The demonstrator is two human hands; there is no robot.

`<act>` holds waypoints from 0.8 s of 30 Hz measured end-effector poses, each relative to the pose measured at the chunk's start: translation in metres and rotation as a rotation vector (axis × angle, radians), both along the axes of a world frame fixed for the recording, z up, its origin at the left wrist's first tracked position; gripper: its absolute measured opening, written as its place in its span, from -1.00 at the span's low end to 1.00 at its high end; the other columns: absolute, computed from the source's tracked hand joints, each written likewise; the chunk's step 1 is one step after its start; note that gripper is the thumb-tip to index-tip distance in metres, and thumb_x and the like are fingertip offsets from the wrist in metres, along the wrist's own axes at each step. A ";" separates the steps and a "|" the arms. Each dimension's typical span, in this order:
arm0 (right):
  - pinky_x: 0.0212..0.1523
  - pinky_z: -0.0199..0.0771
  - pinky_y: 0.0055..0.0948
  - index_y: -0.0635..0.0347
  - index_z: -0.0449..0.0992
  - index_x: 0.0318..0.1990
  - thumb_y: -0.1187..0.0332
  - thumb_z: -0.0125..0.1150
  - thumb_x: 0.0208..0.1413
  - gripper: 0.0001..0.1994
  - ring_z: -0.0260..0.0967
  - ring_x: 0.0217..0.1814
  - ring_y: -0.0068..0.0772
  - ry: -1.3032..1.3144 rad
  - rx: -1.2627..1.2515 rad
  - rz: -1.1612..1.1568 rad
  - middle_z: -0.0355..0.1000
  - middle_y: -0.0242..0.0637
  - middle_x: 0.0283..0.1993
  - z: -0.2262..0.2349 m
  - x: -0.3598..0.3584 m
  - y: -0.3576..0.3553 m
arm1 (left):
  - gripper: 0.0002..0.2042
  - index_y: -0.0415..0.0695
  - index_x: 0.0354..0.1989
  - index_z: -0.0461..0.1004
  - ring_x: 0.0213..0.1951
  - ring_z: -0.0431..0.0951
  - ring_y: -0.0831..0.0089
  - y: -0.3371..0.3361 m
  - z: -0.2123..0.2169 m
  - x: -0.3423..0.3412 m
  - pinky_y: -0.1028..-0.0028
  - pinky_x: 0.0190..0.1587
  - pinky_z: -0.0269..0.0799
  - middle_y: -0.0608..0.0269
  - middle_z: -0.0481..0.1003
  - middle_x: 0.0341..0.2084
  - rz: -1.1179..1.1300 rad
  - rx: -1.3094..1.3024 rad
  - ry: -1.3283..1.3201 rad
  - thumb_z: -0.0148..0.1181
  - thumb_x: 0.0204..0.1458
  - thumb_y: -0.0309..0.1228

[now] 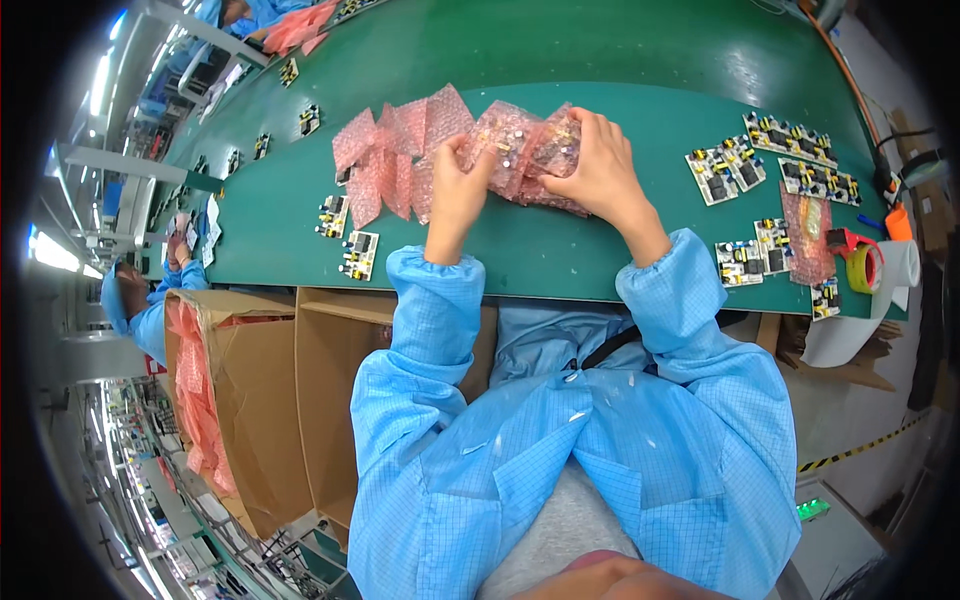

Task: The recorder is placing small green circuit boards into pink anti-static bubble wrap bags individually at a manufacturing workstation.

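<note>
**Pink bubble wrap being gripped in both of your hands at a green workbench**

Pink bubble wrap (525, 150) is sitting near the middle of the green table (560, 60), and you are holding it from both sides. Your left hand (457, 190) is pinching its left end, fingers curled closed onto the plastic. Your right hand (600, 170) is lying over its right end, fingers bent and pressing down on it. Something small seems to be showing through the wrap, but it is too blurred to identify.

More loose pink sheets (385, 160) are lying just beside your left hand. Circuit boards (725, 170) are spreading toward the table's right edge, where tape rolls (865, 265) are resting. Other boards (350, 240) are lying near the front edge on your left. Open cardboard boxes (260, 400) are standing below that front edge.
</note>
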State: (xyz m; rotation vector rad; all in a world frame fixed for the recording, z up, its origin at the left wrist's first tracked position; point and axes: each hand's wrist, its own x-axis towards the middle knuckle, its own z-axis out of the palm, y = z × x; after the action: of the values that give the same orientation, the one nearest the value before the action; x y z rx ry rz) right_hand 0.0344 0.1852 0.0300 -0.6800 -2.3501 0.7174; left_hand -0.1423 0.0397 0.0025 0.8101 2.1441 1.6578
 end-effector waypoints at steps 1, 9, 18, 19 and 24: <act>0.32 0.20 -0.11 0.29 0.22 0.29 0.11 0.55 -0.28 -0.06 0.18 0.32 0.02 -0.026 0.022 -0.011 0.29 -0.04 0.24 0.000 0.001 0.002 | -0.37 -0.37 0.17 0.28 0.07 0.44 0.10 0.001 0.005 0.008 0.25 0.13 0.36 -0.07 0.44 -0.01 -0.030 -0.034 0.242 0.38 0.02 -0.25; 0.35 0.14 -0.12 0.25 0.22 0.31 0.16 0.53 -0.27 -0.07 0.12 0.35 -0.01 0.028 0.034 0.086 0.26 -0.08 0.26 0.006 0.007 0.008 | -0.29 -0.32 0.25 0.22 0.20 0.33 -0.07 -0.007 0.002 0.017 0.12 0.26 0.23 -0.18 0.35 0.13 -0.126 -0.058 0.501 0.37 -0.09 -0.36; 0.47 -0.09 0.04 0.12 0.14 0.39 0.16 0.57 -0.25 0.00 -0.14 0.52 0.17 0.016 0.027 0.180 0.02 0.02 0.45 -0.018 0.027 -0.016 | -0.34 -0.28 0.21 0.27 0.11 0.42 -0.07 0.007 0.013 0.013 0.13 0.17 0.33 -0.16 0.42 0.03 -0.115 -0.126 0.541 0.38 -0.08 -0.32; 0.48 -0.12 0.08 0.10 0.10 0.41 0.13 0.59 -0.26 0.03 -0.19 0.53 0.22 0.043 -0.032 0.111 -0.06 0.07 0.48 -0.018 0.029 -0.023 | -0.32 -0.31 0.22 0.25 0.13 0.42 -0.03 0.006 0.015 0.011 0.17 0.18 0.33 -0.19 0.39 0.07 -0.134 -0.156 0.526 0.38 -0.07 -0.32; 0.48 -0.11 0.13 0.06 0.02 0.44 0.12 0.61 -0.26 0.09 -0.21 0.53 0.31 0.167 -0.032 -0.074 -0.19 0.21 0.49 -0.033 0.015 -0.050 | -0.27 -0.36 0.25 0.18 0.17 0.37 -0.10 0.015 0.016 0.026 0.17 0.21 0.31 -0.27 0.33 0.12 -0.155 -0.182 0.556 0.37 -0.08 -0.32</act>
State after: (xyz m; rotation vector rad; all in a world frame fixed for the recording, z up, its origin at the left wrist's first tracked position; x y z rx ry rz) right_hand 0.0495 0.1350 -0.0033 -0.6896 -2.1546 0.7514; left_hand -0.1161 0.0546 0.0186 1.4700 2.4535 1.2340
